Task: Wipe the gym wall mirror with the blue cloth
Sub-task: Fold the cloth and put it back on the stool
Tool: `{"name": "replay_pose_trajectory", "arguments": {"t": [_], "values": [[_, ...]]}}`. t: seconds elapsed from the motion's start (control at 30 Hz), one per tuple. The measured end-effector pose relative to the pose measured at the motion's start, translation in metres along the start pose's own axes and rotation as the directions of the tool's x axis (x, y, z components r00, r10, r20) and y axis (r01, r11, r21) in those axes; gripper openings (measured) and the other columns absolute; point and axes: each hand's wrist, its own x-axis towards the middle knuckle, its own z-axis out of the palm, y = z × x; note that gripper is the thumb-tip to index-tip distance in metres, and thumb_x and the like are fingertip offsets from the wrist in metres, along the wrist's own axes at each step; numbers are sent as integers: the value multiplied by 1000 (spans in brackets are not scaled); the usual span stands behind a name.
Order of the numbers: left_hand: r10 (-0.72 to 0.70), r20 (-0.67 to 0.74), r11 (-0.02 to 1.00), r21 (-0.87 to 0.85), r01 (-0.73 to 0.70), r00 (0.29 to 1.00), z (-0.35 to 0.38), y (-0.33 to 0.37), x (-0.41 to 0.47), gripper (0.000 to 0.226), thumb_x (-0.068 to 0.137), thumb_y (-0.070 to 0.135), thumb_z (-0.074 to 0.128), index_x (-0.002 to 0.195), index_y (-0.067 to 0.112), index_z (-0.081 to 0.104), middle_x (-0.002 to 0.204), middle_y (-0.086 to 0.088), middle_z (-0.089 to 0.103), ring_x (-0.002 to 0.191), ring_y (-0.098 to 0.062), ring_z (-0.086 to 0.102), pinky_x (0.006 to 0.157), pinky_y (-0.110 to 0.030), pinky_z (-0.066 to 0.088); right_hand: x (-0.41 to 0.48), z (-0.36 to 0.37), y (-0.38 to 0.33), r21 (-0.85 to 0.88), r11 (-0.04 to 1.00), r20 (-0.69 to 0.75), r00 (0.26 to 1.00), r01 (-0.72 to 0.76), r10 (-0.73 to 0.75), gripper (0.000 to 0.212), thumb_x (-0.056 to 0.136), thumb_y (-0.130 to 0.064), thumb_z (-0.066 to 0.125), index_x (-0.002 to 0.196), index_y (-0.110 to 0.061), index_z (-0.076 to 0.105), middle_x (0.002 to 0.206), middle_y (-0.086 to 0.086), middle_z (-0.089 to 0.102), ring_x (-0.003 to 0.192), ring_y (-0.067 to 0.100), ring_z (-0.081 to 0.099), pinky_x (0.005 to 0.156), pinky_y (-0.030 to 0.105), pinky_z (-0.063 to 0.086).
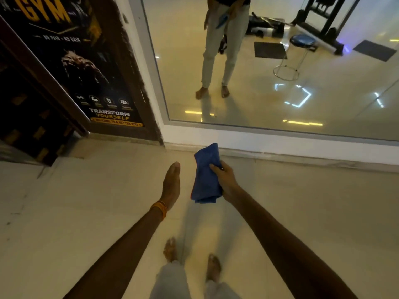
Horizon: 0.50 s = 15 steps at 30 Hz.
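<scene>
One hand, R [225,180], grips blue cloth [206,180] nr mirror [259,93].

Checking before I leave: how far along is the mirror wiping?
Done: the blue cloth is picked up, gripped folded in the right hand. The left hand is open, empty. Left: the cloth is not yet touching the mirror, so the wiping seems still ahead.
</scene>
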Motion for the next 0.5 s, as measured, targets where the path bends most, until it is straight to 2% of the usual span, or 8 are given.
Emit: {"name": "replay_pose_trajectory", "arguments": {"t": [0.1, 0.2, 0.33, 0.4, 0.5], "values": [[-7, 2, 995, 102, 7, 1000, -3, -20, -32, 54, 111, 44, 33, 158, 18, 37, 158, 1, 43, 144, -17, 40, 122, -33, 27, -25, -31, 28, 43, 999, -7, 1000, -14, 14, 20, 102, -12, 58, 119, -9, 66, 114, 11, 74, 105, 26, 71, 82, 38, 58], [-20, -24, 983, 185, 24, 1000, -4, -53, -65, 52, 112, 42, 33, 158, 17, 36, 159, -3, 42, 145, -21, 40, 120, -31, 27, -52, -51, 57, 52, 996, -13, 997, -75, 76, 31, 91, -10, 73, 121, -11, 66, 118, 10, 73, 107, 27, 71, 85, 40, 60], [-15, 21, 966, 258, 9, 1000, -5, -73, -96, 53, 111, 42, 35, 158, 16, 34, 162, -5, 38, 148, -23, 36, 117, -31, 27, -89, -67, 89, 9, 992, -41, 991, -126, 126, 49, 83, -11, 82, 128, -12, 62, 125, 11, 69, 113, 30, 67, 98, 51, 56], [-6, 43, 959, 283, -7, 999, -5, -83, -112, 55, 110, 44, 37, 159, 17, 33, 163, -5, 38, 149, -24, 36, 118, -33, 27, -109, -74, 105, -8, 996, -71, 993, -92, 91, 57, 77, -10, 83, 130, -10, 61, 126, 11, 69, 114, 33, 67, 94, 50, 58], [27, 102, 929, 364, -62, 994, -7, -100, -136, 57, 109, 46, 40, 158, 18, 34, 162, -7, 39, 147, -26, 38, 120, -38, 30, -144, -86, 124, -3, 999, -116, 992, -53, 52, 43, 85, 0, 76, 125, -10, 62, 118, 8, 71, 107, 31, 70, 77, 38, 61]]}}
